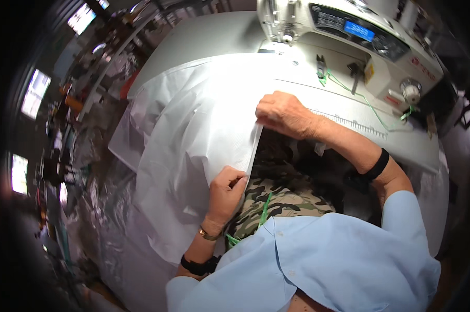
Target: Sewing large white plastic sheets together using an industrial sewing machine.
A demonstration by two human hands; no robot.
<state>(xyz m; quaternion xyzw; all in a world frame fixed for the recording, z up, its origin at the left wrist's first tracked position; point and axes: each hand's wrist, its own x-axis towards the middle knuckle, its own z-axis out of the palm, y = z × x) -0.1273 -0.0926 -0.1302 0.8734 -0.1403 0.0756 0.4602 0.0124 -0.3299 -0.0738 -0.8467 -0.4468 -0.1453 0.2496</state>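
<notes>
A large sheet of white fabric (193, 114) spreads over the left of the sewing table and hangs down over its front edge beside my lap. My right hand (286, 115) pinches the fabric's right edge near the table's front edge. Lower down, close to my lap, my left hand (227, 193) grips the same edge with fingers curled in. Between both hands the edge runs fairly straight. Beyond my right hand stands the sewing machine (359, 36), its needle area (287, 39) brightly lit. The fabric's far edge lies close in front of the needle area.
Thread snips (321, 66) with a green cord (370, 104) lie on the machine bed, next to a small dark tool (355, 78). A ruler scale (349, 124) runs along the table's front. Crumpled clear plastic (107, 208) lies to the left.
</notes>
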